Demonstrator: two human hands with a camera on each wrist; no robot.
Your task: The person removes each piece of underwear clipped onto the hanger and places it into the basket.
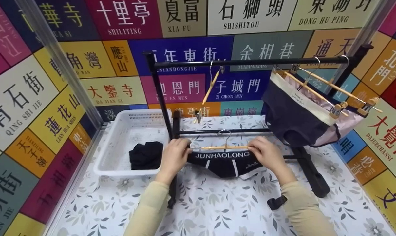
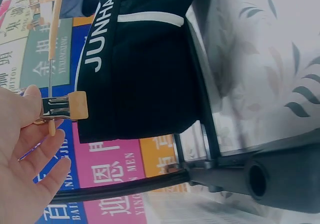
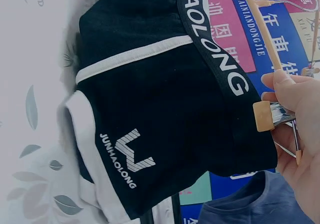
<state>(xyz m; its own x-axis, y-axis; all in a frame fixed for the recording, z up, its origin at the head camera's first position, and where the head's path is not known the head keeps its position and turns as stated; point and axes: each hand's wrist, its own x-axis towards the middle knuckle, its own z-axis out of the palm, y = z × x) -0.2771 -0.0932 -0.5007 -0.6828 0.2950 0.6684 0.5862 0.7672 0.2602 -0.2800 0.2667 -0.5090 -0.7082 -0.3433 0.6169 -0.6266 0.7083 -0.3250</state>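
Observation:
Low in front of the rack, a pair of black underwear (image 1: 224,164) with white lettering on its waistband hangs from a wooden clip hanger (image 1: 214,147). My left hand (image 1: 176,152) pinches the metal clip at the hanger's left end. In the left wrist view that clip's wooden pad (image 2: 78,105) sits on the waistband's corner. At the other end, my right hand (image 1: 266,152) holds the hanger with thumb and fingers around its end and clip. The right wrist view has this wooden pad (image 3: 263,116) on the waistband too. The hanger's hook stands free below the top bar.
A black rack (image 1: 250,62) spans the table. From its right end hang dark underwear (image 1: 292,114) and pink underwear (image 1: 348,123) on clip hangers; a bare hanger (image 1: 211,87) hangs left of centre. A white basket (image 1: 129,172) at left holds black cloth (image 1: 146,155).

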